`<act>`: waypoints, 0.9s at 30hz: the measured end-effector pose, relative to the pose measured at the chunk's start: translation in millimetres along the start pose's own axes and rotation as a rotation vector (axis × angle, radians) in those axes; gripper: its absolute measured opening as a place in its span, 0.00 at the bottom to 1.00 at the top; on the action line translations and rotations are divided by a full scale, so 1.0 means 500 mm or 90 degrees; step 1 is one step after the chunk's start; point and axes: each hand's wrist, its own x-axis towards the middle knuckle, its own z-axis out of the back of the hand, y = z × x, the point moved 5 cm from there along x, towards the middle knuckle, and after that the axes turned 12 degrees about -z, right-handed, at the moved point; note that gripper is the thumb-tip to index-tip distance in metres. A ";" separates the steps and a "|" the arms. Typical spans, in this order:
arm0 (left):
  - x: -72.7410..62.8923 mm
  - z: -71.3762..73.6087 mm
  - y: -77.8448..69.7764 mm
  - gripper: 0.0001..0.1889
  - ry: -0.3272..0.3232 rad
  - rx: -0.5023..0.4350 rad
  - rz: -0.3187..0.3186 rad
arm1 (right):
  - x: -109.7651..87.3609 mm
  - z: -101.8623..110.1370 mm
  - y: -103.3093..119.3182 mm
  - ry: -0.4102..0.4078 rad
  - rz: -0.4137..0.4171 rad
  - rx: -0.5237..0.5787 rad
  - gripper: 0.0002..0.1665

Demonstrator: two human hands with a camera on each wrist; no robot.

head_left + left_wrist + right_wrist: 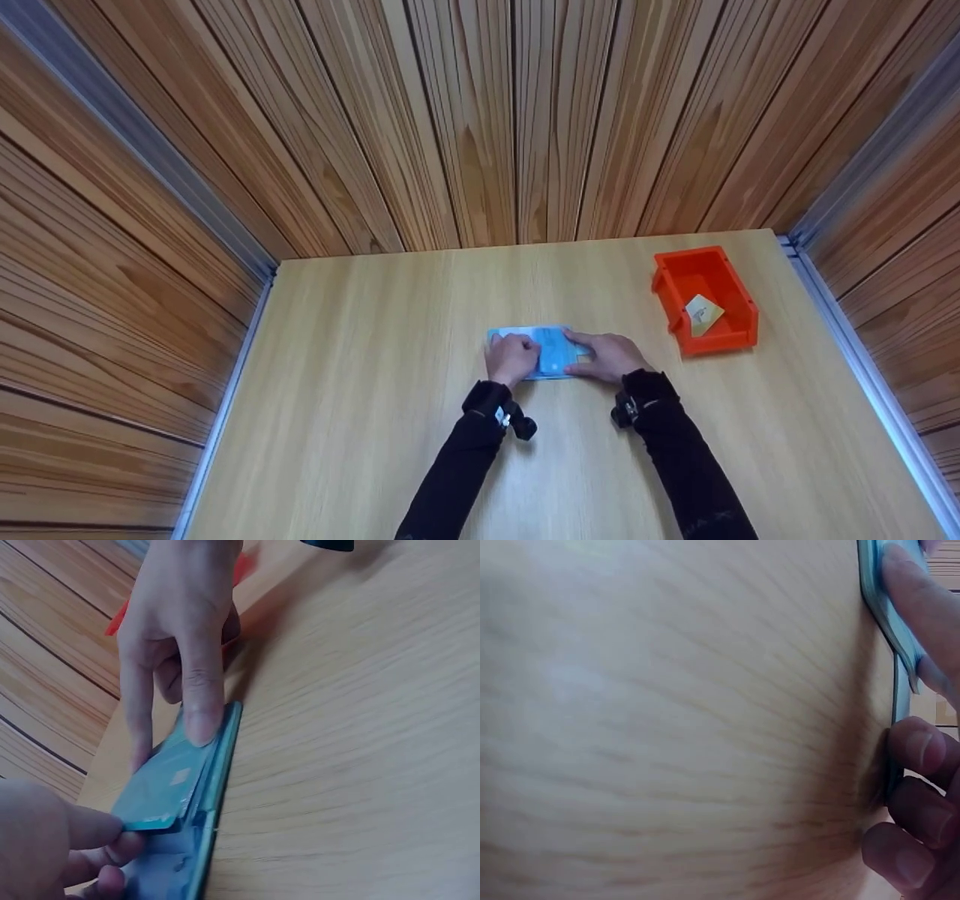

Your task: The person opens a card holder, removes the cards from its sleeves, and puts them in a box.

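A blue card holder [498, 331] lies open on the table under both hands. In the left wrist view, a teal card [159, 791] with a small pale square is tilted up out of the holder's inside [169, 862]. My left hand [511, 358] pinches the card's near corner between thumb and finger. My right hand [611, 356] grips the holder's other end, thumb and forefinger spread across the card and the holder. The right wrist view shows only the edge of the holder [874, 592] beside the right fingers [915, 750]. Print on the card is too blurred to read.
An orange open bin [739, 330] stands at the right of the table, with a pale yellowish paper-like piece [703, 313] inside. Wood-panelled walls [487, 135] enclose the table [360, 390] at the back and both sides, with metal rails [862, 360] along the side edges.
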 end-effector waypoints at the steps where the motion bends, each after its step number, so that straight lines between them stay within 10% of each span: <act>1: -0.002 -0.001 0.000 0.18 -0.011 0.008 -0.005 | 0.000 0.000 0.001 -0.003 0.005 -0.002 0.50; 15: -0.017 -0.012 0.015 0.10 -0.029 0.037 -0.003 | 0.004 -0.007 0.005 -0.005 0.020 -0.021 0.51; 27: -0.025 0.048 0.054 0.13 -0.022 -0.002 0.016 | 0.001 -0.005 -0.001 -0.008 0.006 -0.031 0.52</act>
